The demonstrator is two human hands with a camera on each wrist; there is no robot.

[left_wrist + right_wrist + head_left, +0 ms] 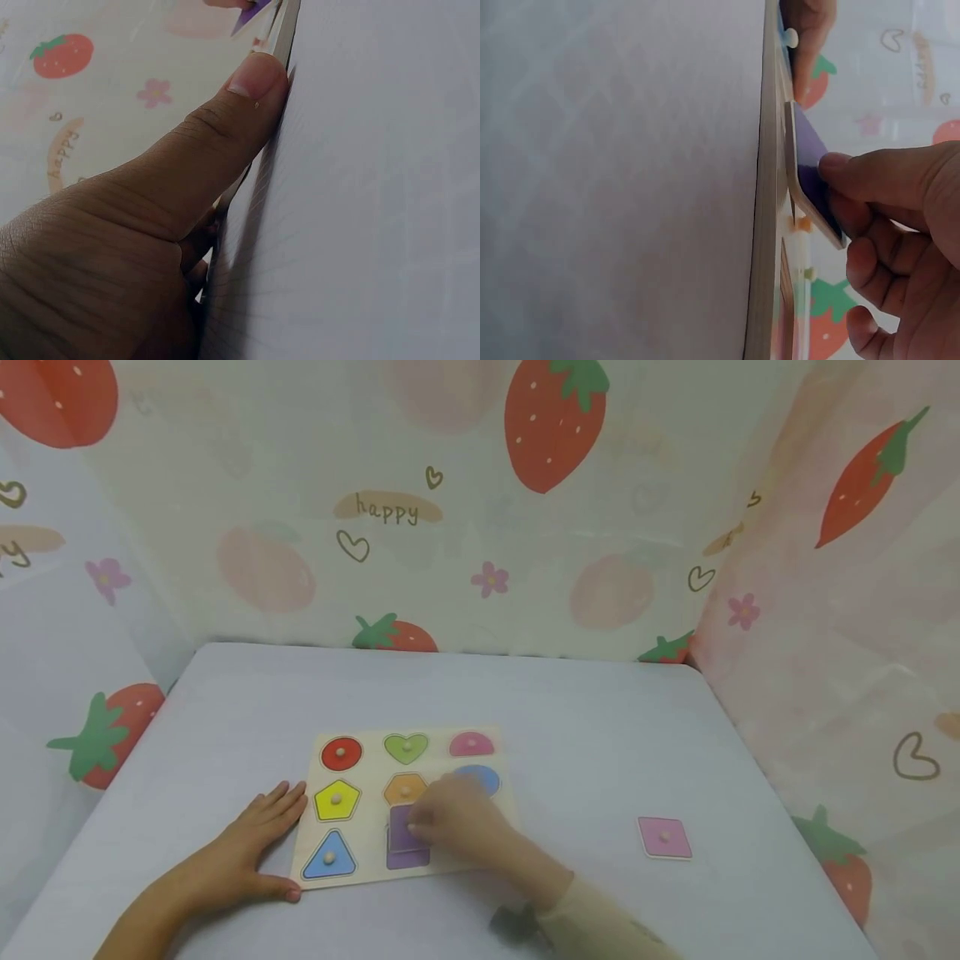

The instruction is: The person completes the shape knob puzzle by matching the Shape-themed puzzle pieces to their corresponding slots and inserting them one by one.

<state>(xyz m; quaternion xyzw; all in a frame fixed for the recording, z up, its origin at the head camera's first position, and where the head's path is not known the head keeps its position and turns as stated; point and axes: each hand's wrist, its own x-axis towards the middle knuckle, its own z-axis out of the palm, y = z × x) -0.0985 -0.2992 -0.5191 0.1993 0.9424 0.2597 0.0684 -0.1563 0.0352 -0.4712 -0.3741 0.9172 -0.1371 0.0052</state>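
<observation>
A purple square puzzle piece is pinched between the thumb and fingers of my right hand. It is tilted just above a purple recess in the front row of the wooden shape puzzle board. In the right wrist view the purple piece stands at an angle to the board, one edge close to its surface. My left hand lies with spread fingers along the board's left edge, its thumb touching the front-left corner. My right hand hides the board's front-right part.
On the table right of the board lies a pink four-sided knobbed piece. Knobbed shapes sit in the board, among them a red circle, a yellow pentagon and a blue triangle. Strawberry-print curtains surround the white table.
</observation>
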